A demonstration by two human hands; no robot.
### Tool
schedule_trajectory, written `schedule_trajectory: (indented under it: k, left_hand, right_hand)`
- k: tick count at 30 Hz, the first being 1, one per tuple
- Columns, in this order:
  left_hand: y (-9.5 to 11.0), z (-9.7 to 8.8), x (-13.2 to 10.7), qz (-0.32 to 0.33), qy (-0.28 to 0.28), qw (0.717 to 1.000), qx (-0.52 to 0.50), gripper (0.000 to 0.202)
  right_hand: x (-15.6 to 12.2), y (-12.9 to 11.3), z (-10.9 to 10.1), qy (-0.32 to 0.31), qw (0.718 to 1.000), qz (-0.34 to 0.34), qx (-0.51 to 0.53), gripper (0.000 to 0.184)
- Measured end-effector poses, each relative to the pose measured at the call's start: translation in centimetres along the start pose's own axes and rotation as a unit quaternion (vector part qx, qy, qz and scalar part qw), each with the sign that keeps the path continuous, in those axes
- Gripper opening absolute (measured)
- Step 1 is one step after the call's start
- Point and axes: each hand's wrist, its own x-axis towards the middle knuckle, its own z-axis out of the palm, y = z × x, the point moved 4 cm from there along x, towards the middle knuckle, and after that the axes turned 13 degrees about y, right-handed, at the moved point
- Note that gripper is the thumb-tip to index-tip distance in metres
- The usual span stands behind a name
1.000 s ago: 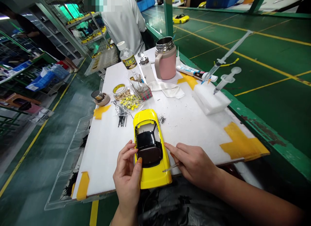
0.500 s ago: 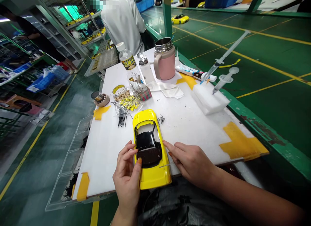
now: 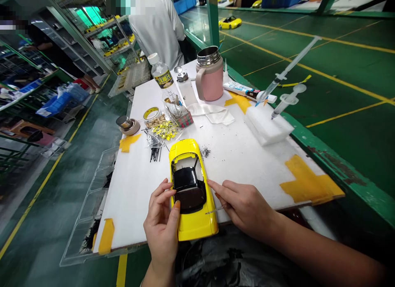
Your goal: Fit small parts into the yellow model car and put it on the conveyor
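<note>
A yellow model car body [image 3: 197, 227] with a black roof and dark rear window lies on the white board near its front edge. My left hand [image 3: 162, 223] grips its left side, thumb and fingertips by the dark window. On the other side, my right hand [image 3: 243, 204] rests its index fingertip against the car's edge. A thin metal tool, perhaps tweezers [image 3: 212, 212], pokes out from under that hand's curled fingers, its tip over the yellow rear. The rest of the tool is hidden by the hand.
Small black bits [image 3: 205, 151] lie beside the car. Beyond are bags of yellow parts [image 3: 168, 130], a tape roll [image 3: 151, 113], a bottle [image 3: 162, 75], a pink mug [image 3: 212, 81] and syringes [image 3: 288, 99] stuck in a foam block [image 3: 268, 126]. A person [image 3: 154, 27] sits behind.
Both hands and the car hold nearly the same place. The view has shifted very slightly.
</note>
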Motion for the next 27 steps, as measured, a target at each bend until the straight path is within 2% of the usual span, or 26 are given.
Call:
schedule_trajectory:
  k: [10, 20, 27]
  left_hand:
    - [-0.01, 0.04, 0.03, 0.008, -0.002, 1.0, -0.002, 0.016]
    - [-0.06, 0.06, -0.09, 0.007, -0.003, 1.0, -0.008, 0.016]
    - [-0.07, -0.11, -0.06, 0.014, 0.0, 1.0, -0.003, 0.016]
  right_hand:
    - [0.02, 0.08, -0.11, 0.014, 1.0, 0.011, 0.004, 0.039]
    - [0.14, 0.2, 0.1, -0.003, 1.0, 0.015, 0.007, 0.041]
    - [-0.06, 0.09, -0.04, 0.012, 1.0, 0.009, 0.003, 0.041]
